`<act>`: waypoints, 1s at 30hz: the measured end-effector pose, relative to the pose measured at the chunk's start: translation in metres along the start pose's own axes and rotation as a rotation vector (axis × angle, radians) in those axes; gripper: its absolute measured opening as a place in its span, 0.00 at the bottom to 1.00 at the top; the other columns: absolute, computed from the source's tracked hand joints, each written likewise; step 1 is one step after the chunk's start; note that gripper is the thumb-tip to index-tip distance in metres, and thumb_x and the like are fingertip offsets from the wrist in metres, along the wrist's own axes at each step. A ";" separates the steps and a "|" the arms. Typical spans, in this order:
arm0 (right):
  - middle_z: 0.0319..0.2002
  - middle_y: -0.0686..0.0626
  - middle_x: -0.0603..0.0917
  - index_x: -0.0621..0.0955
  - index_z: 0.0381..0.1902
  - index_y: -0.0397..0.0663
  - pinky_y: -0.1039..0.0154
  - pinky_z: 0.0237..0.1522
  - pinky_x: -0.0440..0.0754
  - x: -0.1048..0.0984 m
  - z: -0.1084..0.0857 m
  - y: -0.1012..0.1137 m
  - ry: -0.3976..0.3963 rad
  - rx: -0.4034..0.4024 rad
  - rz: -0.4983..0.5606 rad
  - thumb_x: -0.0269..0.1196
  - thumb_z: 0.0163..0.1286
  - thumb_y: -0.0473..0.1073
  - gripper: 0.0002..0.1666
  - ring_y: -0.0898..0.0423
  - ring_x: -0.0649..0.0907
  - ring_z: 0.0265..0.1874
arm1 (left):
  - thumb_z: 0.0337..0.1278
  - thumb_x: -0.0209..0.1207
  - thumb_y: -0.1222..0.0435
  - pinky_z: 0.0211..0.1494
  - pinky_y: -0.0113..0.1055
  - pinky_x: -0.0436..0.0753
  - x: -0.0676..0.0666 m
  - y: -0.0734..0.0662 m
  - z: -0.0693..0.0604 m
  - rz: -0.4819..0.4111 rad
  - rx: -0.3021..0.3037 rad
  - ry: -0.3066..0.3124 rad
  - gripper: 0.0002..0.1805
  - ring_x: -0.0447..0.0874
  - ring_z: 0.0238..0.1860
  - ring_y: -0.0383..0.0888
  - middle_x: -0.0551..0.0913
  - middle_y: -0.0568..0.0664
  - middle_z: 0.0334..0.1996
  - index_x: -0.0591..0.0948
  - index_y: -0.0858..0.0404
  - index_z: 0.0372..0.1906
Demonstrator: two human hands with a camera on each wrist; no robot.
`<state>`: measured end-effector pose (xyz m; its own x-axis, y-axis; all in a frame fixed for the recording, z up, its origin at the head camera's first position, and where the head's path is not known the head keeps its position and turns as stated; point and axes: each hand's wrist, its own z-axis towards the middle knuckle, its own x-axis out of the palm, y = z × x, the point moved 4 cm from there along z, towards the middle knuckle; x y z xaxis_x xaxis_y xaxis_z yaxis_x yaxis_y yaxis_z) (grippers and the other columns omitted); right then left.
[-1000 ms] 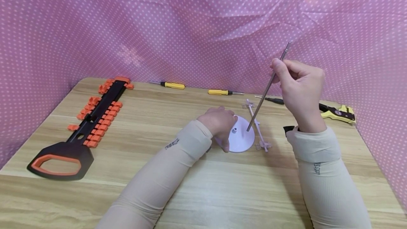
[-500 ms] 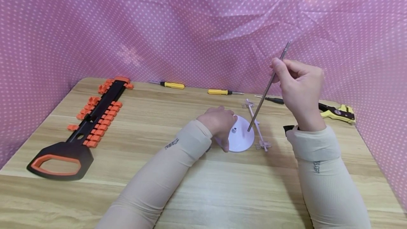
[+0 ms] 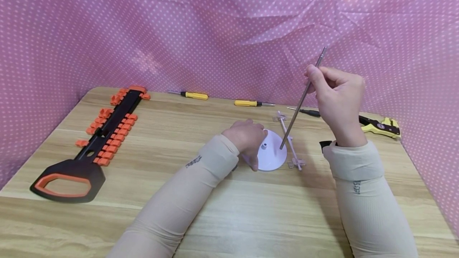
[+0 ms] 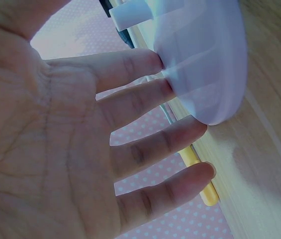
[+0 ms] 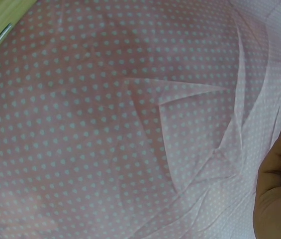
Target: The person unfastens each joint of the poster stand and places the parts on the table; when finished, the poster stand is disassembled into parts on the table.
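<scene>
A white round disc (image 3: 274,160) with a small raised post (image 3: 264,145) lies on the table. My left hand (image 3: 244,136) holds it by the rim, fingers at the far side and thumb at the near side. The left wrist view shows nearly straight fingers, some with tips against the disc (image 4: 205,64). My right hand (image 3: 338,94) pinches a thin metal rod (image 3: 302,100) near its upper end. Slanting, the rod has its lower tip over the disc's right part; whether it touches cannot be told. In the right wrist view only part of the hand (image 5: 279,194) shows.
Right of the disc lies a thin white bar (image 3: 289,140) with clear clips. Two yellow-handled screwdrivers (image 3: 195,96), a black-handled tool (image 3: 310,113) and a yellow-black wire stripper (image 3: 381,128) lie toward the back. A black rack with orange clips (image 3: 91,172) lies left. Pink dotted cloth (image 3: 215,31) hangs behind.
The rod's lower tip has shifted slightly right over the disc. My left hand and the disc look almost unmoved.
</scene>
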<state>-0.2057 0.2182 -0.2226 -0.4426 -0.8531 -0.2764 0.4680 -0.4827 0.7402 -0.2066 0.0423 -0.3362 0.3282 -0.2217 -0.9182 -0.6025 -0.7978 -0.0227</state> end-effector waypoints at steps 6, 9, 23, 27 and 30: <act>0.19 0.67 0.86 0.94 0.35 0.44 0.73 0.17 0.68 0.000 0.001 -0.001 0.006 0.034 -0.003 0.71 0.73 0.46 0.12 0.68 0.80 0.16 | 0.39 0.82 0.41 0.76 0.51 0.75 0.000 0.000 -0.001 0.000 0.000 0.004 0.62 0.68 0.76 0.54 0.67 0.47 0.81 0.67 0.53 0.82; 0.20 0.67 0.87 0.94 0.36 0.44 0.73 0.17 0.69 0.000 0.001 -0.001 0.011 0.046 -0.005 0.71 0.73 0.46 0.12 0.67 0.81 0.16 | 0.39 0.82 0.41 0.76 0.51 0.75 0.000 0.000 -0.001 0.000 0.002 0.004 0.61 0.69 0.76 0.54 0.67 0.47 0.81 0.67 0.53 0.82; 0.20 0.68 0.87 0.94 0.38 0.44 0.74 0.21 0.77 0.001 0.003 -0.006 0.029 0.111 -0.040 0.71 0.73 0.48 0.13 0.66 0.86 0.20 | 0.38 0.82 0.38 0.75 0.54 0.76 -0.001 0.000 0.002 0.034 -0.002 -0.008 0.62 0.67 0.79 0.58 0.69 0.48 0.80 0.68 0.54 0.81; 0.20 0.70 0.87 0.94 0.39 0.47 0.74 0.23 0.78 0.001 0.003 -0.008 0.040 0.145 -0.073 0.72 0.72 0.50 0.13 0.67 0.86 0.20 | 0.38 0.82 0.38 0.74 0.53 0.78 -0.001 0.000 0.003 0.040 -0.003 -0.007 0.62 0.68 0.78 0.57 0.69 0.48 0.80 0.69 0.54 0.81; 0.20 0.71 0.86 0.94 0.39 0.46 0.74 0.24 0.78 0.002 0.004 -0.008 0.047 0.147 -0.091 0.71 0.73 0.51 0.14 0.68 0.86 0.20 | 0.38 0.82 0.38 0.73 0.53 0.79 -0.001 0.000 0.003 0.042 -0.003 -0.006 0.62 0.69 0.77 0.57 0.69 0.48 0.80 0.69 0.53 0.81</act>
<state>-0.2128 0.2214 -0.2268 -0.4397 -0.8174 -0.3721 0.3094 -0.5268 0.7917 -0.2090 0.0437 -0.3363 0.2977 -0.2517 -0.9209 -0.6138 -0.7892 0.0173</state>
